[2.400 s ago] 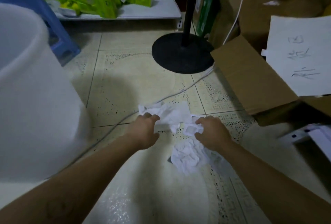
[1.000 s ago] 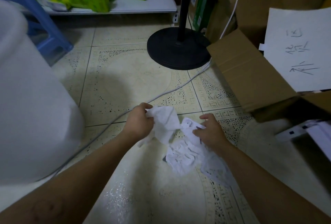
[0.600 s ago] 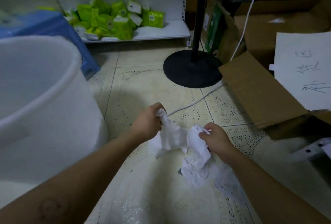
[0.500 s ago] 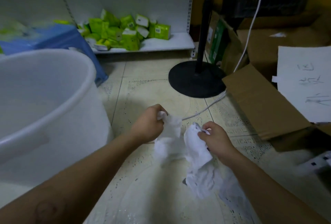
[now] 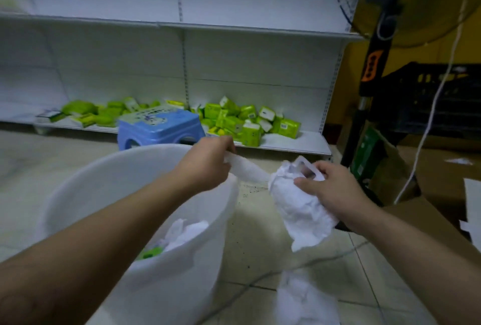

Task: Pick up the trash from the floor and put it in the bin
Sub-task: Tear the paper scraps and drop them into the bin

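Both hands up at waist height, trash off the floor; left hand (image 5: 208, 166) fisted tight around one end of a white crumpled plastic bag (image 5: 302, 207), knuckles just over the far rim of the white bin (image 5: 229, 210); right hand (image 5: 335, 192) pinches the bag's bunched top, thumb and fingers closed on it near the cut-out handle; bag stretched between the two hands, bulk hanging under the right hand at about 3 o'clock of the bin, outside it, clear of the tile floor (image 5: 257, 244); bin sits at 7 o'clock of frame, already holds white crumpled paper (image 5: 187, 231) and a green scrap (image 5: 151, 254); more white crumpled material (image 5: 304, 298) low at 5 o'clock, blurred, can't tell if it's part of the same bag; blue stool (image 5: 158, 127) at 12 o'clock behind the bin; green packets (image 5: 242, 121) piled on the bottom shelf (image 5: 294, 142) beyond; fan stand (image 5: 364, 106) and cardboard boxes (image 5: 429, 168) at 2–3 o'clock.
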